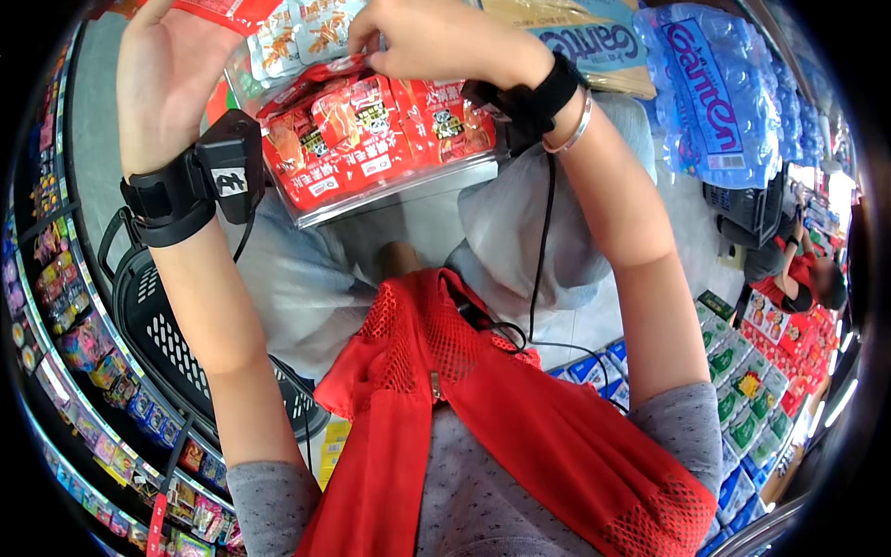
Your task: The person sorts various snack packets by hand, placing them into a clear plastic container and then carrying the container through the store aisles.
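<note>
A clear plastic bin full of red snack packets stands before me. My right hand is at the bin's back edge, its curled fingers touching a dark red packet; whether they grip it I cannot tell. At the upper left, my left hand is raised beside the bin, palm showing, with its fingers partly cut off by the picture's edge. A red bag lies at that hand, and whether it is held is unclear. Pale snack packets lie behind the red ones.
A black perforated basket stands at my left by curved shelves of packaged goods. Shrink-wrapped water bottles are stacked at the upper right. Further right, a person in red is near a dark crate. Cables hang from my wrist devices.
</note>
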Available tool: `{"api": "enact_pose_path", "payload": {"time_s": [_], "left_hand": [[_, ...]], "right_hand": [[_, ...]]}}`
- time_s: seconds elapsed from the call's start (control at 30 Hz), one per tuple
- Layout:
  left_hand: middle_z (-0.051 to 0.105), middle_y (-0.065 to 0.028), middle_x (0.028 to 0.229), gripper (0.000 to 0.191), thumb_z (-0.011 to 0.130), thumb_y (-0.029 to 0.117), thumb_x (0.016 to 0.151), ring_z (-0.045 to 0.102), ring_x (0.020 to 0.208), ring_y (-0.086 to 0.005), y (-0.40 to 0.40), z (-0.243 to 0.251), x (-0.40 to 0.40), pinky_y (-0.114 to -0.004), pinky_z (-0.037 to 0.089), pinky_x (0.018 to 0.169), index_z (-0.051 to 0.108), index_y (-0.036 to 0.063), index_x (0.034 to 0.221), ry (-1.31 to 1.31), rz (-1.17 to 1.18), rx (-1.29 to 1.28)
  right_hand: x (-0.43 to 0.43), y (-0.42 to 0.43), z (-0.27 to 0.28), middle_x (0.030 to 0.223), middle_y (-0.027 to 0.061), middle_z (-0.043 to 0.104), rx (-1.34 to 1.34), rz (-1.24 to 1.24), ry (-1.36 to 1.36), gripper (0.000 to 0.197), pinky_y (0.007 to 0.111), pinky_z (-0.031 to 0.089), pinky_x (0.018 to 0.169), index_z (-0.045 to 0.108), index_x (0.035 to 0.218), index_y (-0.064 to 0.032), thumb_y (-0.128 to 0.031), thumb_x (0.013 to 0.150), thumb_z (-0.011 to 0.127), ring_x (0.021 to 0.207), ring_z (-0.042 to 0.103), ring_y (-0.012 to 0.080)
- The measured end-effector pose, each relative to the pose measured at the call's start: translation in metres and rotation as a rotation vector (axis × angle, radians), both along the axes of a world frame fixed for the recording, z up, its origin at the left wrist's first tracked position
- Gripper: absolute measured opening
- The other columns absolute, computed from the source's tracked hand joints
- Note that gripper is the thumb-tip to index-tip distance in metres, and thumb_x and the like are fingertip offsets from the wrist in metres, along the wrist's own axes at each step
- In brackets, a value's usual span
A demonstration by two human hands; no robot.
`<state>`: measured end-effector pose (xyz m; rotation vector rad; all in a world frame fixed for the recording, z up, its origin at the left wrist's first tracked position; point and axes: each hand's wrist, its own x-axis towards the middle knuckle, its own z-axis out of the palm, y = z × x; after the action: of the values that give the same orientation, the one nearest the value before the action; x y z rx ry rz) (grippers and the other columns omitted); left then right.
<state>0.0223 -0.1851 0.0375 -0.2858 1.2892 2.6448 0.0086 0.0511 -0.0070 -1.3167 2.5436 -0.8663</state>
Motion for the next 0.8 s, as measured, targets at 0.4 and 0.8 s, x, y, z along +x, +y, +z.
{"api": "enact_pose_path", "payload": {"time_s": [0.4, 0.8], "left_hand": [[0.054, -0.0151, 0.109, 0.028, 0.05, 0.012, 0.082, 0.05, 0.105, -0.0262, 0.043, 0.007, 0.021, -0.037, 0.037, 0.093, 0.046, -0.0006, 0.107, 0.153, -0.214, 0.226], [0.054, -0.0134, 0.11, 0.03, 0.049, 0.01, 0.08, 0.05, 0.105, -0.026, 0.039, 0.005, 0.014, -0.038, 0.038, 0.092, 0.047, 0.0008, 0.108, -0.007, -0.244, 0.264]], "right_hand": [[-0.003, 0.043, 0.038, 0.066, 0.0212, 0.056, 0.166, -0.072, -0.093, 0.011, 0.04, 0.043, 0.057, 0.057, 0.068, 0.0008, -0.001, 0.059, 0.051, 0.066, 0.056, 0.0357], [0.002, 0.021, 0.027, 0.077, 0.0214, 0.061, 0.481, -0.175, -0.095, 0.015, 0.041, 0.047, 0.067, 0.063, 0.075, 0.0002, -0.009, 0.067, 0.054, 0.073, 0.059, 0.0352]]}}
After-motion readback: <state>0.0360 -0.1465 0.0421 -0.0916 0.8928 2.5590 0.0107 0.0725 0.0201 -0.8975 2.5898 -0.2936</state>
